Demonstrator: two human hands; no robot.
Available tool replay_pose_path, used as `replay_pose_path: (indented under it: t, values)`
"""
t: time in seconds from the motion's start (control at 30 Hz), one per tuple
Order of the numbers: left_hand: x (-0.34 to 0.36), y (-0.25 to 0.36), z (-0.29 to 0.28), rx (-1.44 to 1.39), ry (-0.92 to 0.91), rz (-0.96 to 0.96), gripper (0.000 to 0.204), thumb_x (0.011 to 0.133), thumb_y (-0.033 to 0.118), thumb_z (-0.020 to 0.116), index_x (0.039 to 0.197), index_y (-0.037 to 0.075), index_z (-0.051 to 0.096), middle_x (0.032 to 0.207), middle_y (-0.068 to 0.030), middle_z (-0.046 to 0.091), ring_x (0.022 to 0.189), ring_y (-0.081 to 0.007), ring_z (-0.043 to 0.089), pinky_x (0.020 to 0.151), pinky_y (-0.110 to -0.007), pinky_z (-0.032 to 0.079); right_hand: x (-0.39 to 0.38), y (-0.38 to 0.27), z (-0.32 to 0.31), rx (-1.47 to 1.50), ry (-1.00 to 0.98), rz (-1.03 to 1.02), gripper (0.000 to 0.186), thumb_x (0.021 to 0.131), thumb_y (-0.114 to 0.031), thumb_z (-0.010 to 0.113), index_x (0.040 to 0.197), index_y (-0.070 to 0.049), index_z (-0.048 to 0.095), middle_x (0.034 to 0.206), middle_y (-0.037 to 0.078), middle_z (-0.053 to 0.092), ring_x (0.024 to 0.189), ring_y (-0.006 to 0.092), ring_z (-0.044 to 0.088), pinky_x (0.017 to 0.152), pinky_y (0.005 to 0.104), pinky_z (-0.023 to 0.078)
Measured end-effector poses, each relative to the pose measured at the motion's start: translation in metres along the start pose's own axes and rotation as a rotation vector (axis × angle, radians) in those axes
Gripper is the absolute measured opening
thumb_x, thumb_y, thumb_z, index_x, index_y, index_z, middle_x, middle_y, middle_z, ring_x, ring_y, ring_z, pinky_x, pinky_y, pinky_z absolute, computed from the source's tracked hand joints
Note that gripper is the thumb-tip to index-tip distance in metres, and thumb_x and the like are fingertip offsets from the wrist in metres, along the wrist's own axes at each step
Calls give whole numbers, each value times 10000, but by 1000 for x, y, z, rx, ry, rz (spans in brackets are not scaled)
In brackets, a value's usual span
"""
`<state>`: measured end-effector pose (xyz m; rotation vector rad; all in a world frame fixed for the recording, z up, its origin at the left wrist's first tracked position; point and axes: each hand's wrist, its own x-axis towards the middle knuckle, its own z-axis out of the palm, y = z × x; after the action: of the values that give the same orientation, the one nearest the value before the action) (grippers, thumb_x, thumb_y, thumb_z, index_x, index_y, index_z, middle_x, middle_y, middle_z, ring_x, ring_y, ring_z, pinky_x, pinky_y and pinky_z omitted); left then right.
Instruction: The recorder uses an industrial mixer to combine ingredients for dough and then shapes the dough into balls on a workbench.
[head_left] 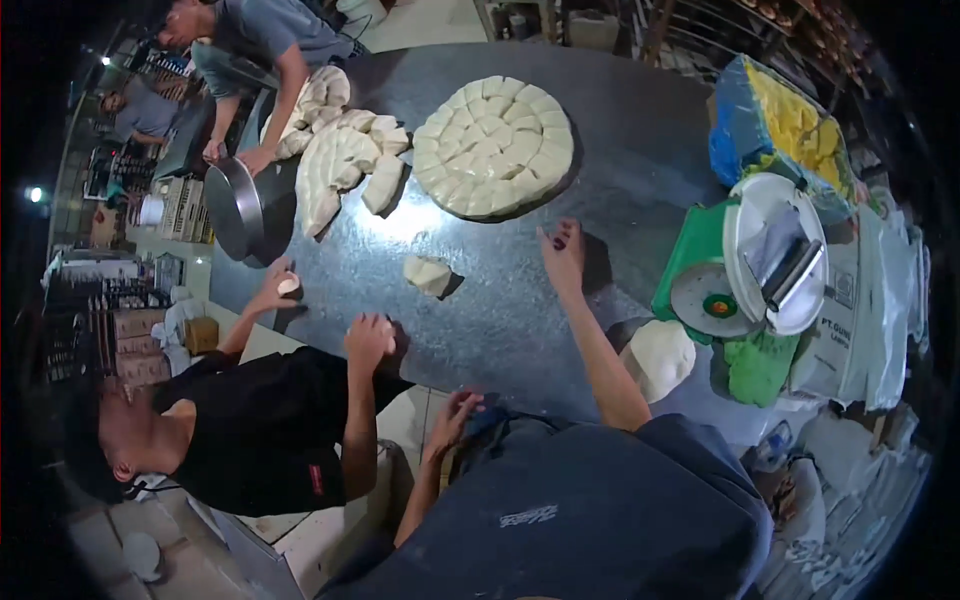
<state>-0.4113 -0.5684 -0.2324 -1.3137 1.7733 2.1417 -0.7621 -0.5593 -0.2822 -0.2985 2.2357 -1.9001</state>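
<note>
- Dough round (pixel 492 148) lies, cut into portions, on the table (pixel 490 330) beyond the right hand (pixel 566 255).
- Right hand part-curled; cannot tell whether it grips anything.
- Left hand (pixel 453 422) loosely open near table edge.
- Likely portioning; next calls for easing one piece free.

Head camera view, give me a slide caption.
The wearer's right hand near a cut dough round on a dark table, green scale at right.
</note>
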Motion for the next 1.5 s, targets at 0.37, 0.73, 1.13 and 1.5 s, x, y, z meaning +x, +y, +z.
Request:
replay_pose_path:
  t: [0.37,0.73,1.13,1.5]
  values:
    - [123,140,51,-37,205,276,367,922,227,549,1215,31,445,1071,-94,537,850,-158,588,732,-293,465,30,-7,51,120,-102,118,406,713,-127,630,1072,20,511,1017,182,529,1004,313,496,912,384,365]
    - [280,190,54,375,930,516,705,727,270,725,1233,-41,346,1174,-290,399,1159,-398,340,916,-472,374,-137,-7,-140,-418,-484,258,193,706,-43,601,809,-19,440,798,69,484,771,172,456,708,299,411]
    - [75,175,55,-58,566,369,349,747,208,667,975,66,445,882,-105,523,827,-192,525,732,-347,428,-117,-52,-131,133,-313,380,396,710,30,550,1072,-64,420,1064,123,477,944,218,504,839,336,432]
    - [60,209,42,-30,493,527,304,724,138,652,937,74,445,868,-61,539,773,-132,508,687,-271,430,-68,-85,-93,180,-506,416,278,916,-206,508,1136,-38,516,1117,127,592,999,216,583,857,331,465]
